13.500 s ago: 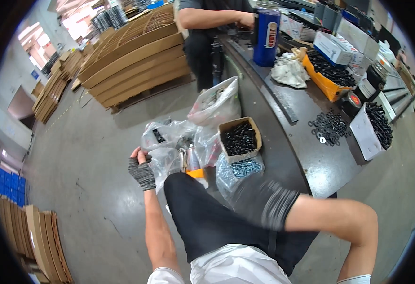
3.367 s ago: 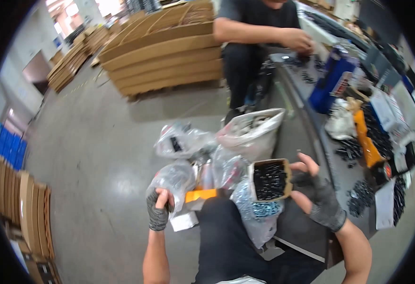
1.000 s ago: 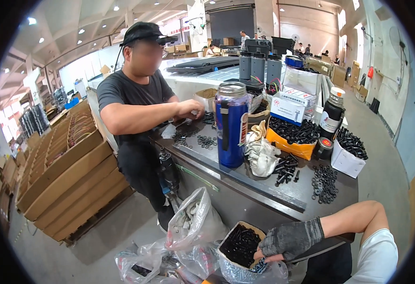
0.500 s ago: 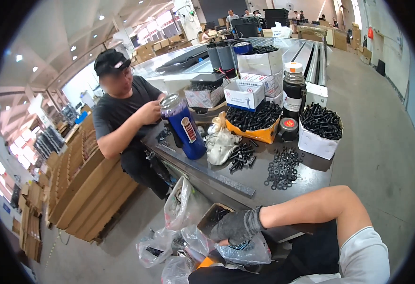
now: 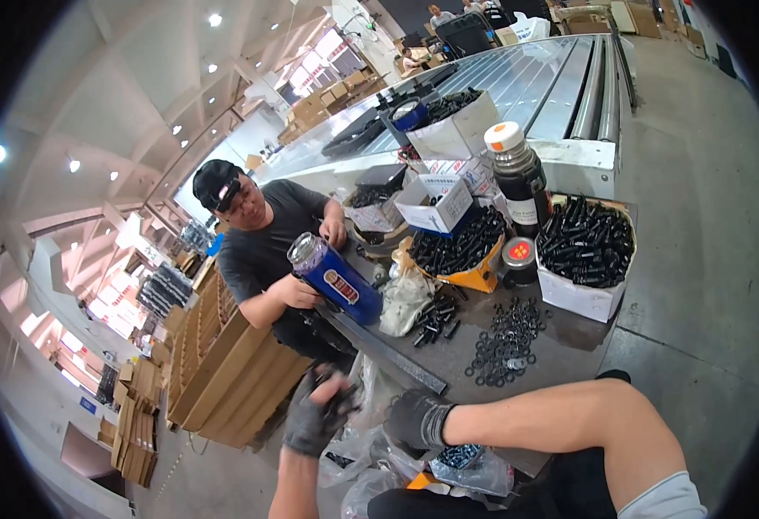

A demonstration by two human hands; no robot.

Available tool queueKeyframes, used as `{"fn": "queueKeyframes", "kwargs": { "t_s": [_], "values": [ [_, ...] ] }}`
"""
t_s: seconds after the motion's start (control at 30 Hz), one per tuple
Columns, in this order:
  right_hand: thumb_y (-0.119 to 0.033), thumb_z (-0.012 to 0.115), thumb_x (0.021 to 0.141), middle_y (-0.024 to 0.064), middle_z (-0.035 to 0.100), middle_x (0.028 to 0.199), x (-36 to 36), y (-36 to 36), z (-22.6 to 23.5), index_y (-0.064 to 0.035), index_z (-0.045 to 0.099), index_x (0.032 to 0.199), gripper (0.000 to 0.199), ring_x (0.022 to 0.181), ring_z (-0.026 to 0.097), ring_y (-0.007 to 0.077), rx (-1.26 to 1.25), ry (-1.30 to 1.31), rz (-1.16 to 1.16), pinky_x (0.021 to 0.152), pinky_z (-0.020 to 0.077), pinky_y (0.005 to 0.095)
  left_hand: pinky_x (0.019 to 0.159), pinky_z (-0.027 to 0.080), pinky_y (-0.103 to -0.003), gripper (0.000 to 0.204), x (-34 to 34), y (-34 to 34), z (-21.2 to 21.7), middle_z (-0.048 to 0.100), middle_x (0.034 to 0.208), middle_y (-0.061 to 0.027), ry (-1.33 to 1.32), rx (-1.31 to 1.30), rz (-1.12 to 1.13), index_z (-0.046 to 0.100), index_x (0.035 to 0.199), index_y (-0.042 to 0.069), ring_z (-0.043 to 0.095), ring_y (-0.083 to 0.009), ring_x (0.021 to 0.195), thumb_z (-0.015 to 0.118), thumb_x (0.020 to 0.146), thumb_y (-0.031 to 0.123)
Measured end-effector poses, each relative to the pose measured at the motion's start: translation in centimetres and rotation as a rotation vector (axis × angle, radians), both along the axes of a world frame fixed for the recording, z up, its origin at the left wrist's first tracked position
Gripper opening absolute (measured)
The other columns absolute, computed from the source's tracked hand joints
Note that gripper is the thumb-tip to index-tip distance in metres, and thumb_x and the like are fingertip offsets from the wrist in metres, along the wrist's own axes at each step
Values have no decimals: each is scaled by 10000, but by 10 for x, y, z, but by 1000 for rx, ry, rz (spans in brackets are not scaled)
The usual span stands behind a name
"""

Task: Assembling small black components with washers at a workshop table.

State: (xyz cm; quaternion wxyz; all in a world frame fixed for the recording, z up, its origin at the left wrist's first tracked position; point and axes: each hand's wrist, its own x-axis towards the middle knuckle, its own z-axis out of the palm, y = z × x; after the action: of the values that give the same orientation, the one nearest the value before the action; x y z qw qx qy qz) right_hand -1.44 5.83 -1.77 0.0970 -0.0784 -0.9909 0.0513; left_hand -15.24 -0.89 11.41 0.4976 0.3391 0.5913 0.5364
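My left hand (image 5: 317,413), in a dark grey glove with bare skin at the thumb, is raised beside the table's near edge. Its fingers are curled around something dark, too blurred to make out. My right hand (image 5: 416,422), gloved too, reaches down at the table edge, over the plastic bags; its fingertips are hidden. Below it a clear bag holds bluish screws (image 5: 459,456). On the table nearby lie loose black bolts (image 5: 436,320) and a spread of black washers (image 5: 509,342). A white box (image 5: 580,301) and an orange box (image 5: 476,278) are heaped with black bolts.
A blue jar (image 5: 345,285) stands at the table's left, next to a crumpled whitish glove (image 5: 405,301). Behind are a black thermos (image 5: 522,190), a small dark jar (image 5: 519,259) and a small white carton (image 5: 434,206). A co-worker (image 5: 271,225) sits at far left beside stacked cardboard (image 5: 232,372).
My left hand has come into view from below. My right hand stays low by the bags. The view has tilted, and the co-worker's hands have moved apart.
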Motion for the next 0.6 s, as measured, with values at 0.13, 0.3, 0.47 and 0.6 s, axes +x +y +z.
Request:
{"fn": "queueKeyframes", "kwargs": {
  "t_s": [0.13,0.3,0.47,0.6],
  "values": [
    [-213,596,798,124,722,909,-4,10,-20,-109,743,916,215,896,692,314,-32,175,20,789,506,477,537,442,-250,271,49,107,-8,577,832,-7,170,-33,-135,540,1062,115,534,-111,618,675,842,195],
    [-227,701,693,134,723,921,-5,6,-4,-95,740,921,267,921,695,291,-99,55,73,817,507,450,688,492,-304,322,49,168,-31,619,891,-68,475,-63,-263,582,1128,26,591,-169,780,661,857,181],
    [-187,674,730,140,732,915,-5,11,-2,-89,749,925,231,897,705,303,-149,24,56,809,513,447,654,479,-267,305,45,198,-62,626,896,-18,767,132,-348,617,1128,19,579,-114,748,667,862,160],
    [-165,630,769,117,721,900,-7,13,-9,-111,744,897,181,883,698,299,-135,42,75,793,508,442,805,482,-297,340,50,205,-64,645,928,-64,931,158,-385,623,1122,-17,583,-155,880,690,857,187]
  ]
}}
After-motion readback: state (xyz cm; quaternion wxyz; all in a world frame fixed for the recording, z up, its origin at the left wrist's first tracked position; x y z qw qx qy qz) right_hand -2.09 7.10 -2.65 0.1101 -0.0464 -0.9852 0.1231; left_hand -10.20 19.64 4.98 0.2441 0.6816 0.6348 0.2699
